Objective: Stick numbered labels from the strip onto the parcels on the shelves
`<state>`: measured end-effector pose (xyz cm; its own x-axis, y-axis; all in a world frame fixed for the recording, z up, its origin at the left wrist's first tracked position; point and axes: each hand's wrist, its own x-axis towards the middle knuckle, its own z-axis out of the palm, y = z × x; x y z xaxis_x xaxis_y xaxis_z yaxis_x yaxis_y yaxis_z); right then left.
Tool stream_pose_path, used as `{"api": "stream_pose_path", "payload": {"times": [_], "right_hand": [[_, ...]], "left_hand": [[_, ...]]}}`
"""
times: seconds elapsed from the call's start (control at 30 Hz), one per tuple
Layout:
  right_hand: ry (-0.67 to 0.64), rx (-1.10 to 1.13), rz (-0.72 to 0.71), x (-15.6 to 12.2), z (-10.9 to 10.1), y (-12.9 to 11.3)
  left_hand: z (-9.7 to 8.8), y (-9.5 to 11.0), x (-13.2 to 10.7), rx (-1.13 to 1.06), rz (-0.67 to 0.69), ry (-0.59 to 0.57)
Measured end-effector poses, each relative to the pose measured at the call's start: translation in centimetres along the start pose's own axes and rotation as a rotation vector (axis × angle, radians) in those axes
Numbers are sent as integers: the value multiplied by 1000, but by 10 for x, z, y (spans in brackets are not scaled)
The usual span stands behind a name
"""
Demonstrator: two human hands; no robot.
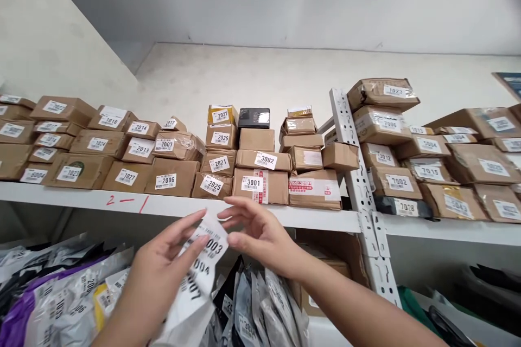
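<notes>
My left hand [163, 265] pinches a strip of white printed number labels [199, 276] between thumb and fingers. The strip hangs down and curls at its lower end; numbers ending in 003 and 004 can be read on it. My right hand [264, 233] is at the strip's upper right edge, its thumb tip close to the paper and its fingers apart. Whether the thumb touches the edge I cannot tell. Just beyond the hands, labelled cardboard boxes stand on the white shelf [163, 203], among them the 3001 box [260, 185] and the 3002 box [264, 160].
A perforated white shelf post [353, 162] rises right of centre, with more stacked boxes [396, 181] beyond it. Beneath the shelf, labelled plastic mailing bags [69, 298] lie at the left, and grey bags [264, 309] stand behind my hands. A black box [254, 117] tops one stack.
</notes>
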<state>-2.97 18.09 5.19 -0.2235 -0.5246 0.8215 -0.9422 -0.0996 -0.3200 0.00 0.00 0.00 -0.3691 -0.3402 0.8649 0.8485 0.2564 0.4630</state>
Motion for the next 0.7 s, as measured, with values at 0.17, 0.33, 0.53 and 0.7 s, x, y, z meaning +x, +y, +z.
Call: {"api": "stream_pose_path", "payload": {"times": [0.17,0.33,0.53,0.7], "right_hand": [[195,47,166,-2,1,12],[258,47,227,-4,-15,18],[307,-8,205,-10,-27,17],[373,-84,121,1,-40,13]], "left_hand": [[27,-1,12,-230,-264,-223],[36,-2,22,-167,-267,-392],[53,5,32,-154,-231,-340],[70,5,41,-253,-229,-396]]}}
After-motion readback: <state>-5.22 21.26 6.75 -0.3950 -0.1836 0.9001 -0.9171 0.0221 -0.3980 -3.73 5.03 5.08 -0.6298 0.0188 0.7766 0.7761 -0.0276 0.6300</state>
